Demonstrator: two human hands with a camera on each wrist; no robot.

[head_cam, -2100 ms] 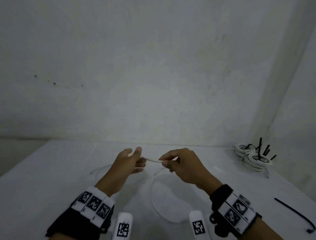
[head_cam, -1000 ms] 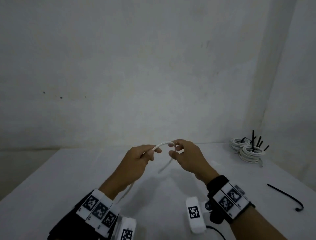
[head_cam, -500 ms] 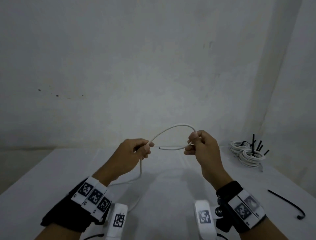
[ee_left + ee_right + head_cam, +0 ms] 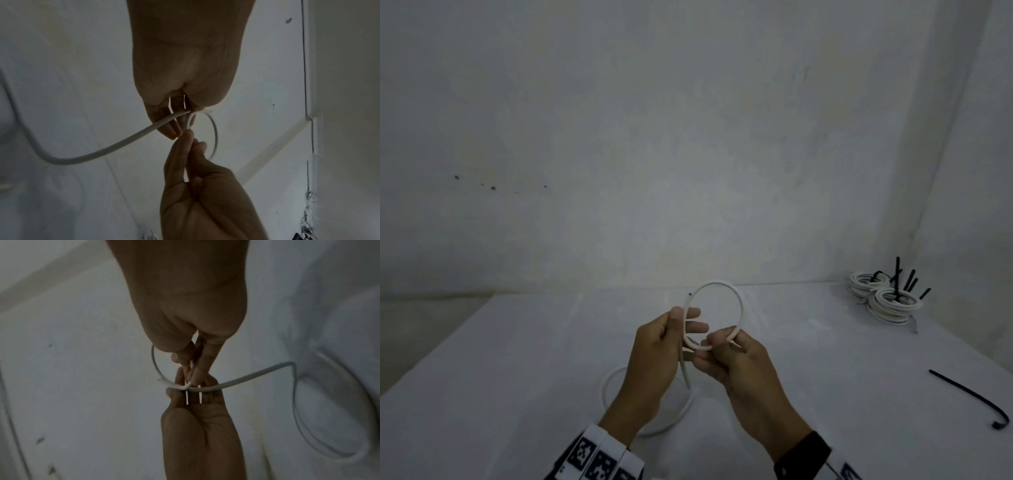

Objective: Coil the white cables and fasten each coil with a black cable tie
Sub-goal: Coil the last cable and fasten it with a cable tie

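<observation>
1. Slack first — the rest of the white cable [image 4: 717, 286] lies looped on the surface [image 4: 517, 377] at 6 o'clock; let it feed up freely without kinking.
2. The left hand [image 4: 654, 356] pinches the crossing near the cable's free end; I would keep that pinch firm so the first loop holds its size.
3. The right hand [image 4: 736, 363] grips the loop's lower arc — lay each new turn flush against it.
4. The black cable tie [image 4: 969, 397] waits at 3 o'clock; finished coils [image 4: 887, 301] sit at 2 o'clock.
</observation>
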